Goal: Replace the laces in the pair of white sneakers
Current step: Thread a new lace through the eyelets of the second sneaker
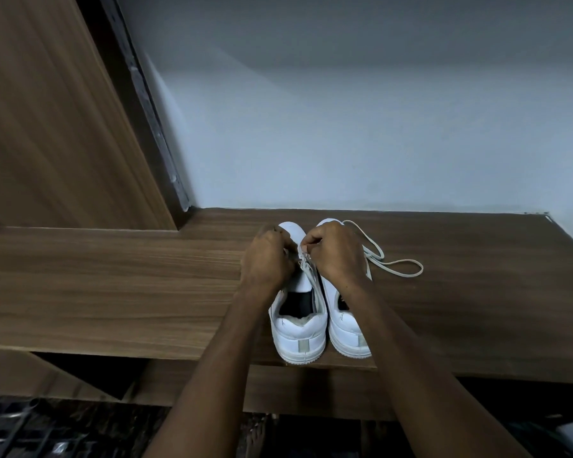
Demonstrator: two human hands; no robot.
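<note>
Two white sneakers stand side by side on a wooden table [113, 285], heels toward me. The left sneaker [296, 328] has a dark opening. The right sneaker [346, 328] is partly under my right forearm. My left hand [268, 256] rests curled over the left sneaker's lace area, its fingertips hidden. My right hand [336, 251] pinches a white lace [306, 262] at the left sneaker's eyelets. A loose white lace [401, 269] lies looped on the table, right of the right sneaker.
A pale wall [344, 127] rises right behind the table. A tall wooden panel [47, 127] stands at the left. The sneaker heels sit at the table's front edge [311, 363]. Dark floor shows below.
</note>
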